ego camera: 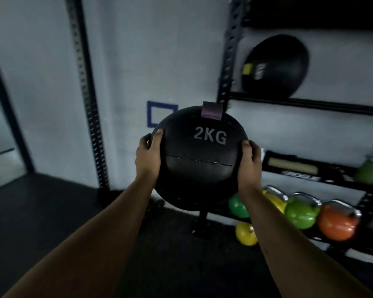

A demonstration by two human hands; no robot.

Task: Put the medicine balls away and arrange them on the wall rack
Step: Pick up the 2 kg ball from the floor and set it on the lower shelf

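I hold a black medicine ball (199,160) marked "2KG", with a purple tag on top, in front of me at mid-frame. My left hand (148,154) grips its left side and my right hand (251,162) grips its right side. The black wall rack (306,104) stands to the right, its shelf rail higher than the ball I hold. A second black medicine ball (276,66) with a yellow-green tag rests on that rail against the white wall.
Coloured kettlebells (300,214), green, yellow and orange, line the rack's low shelf at right; another yellow one (246,233) sits below. A perforated black upright (84,89) runs down the wall at left. A blue square outline (159,114) marks the wall. Dark floor lies underfoot.
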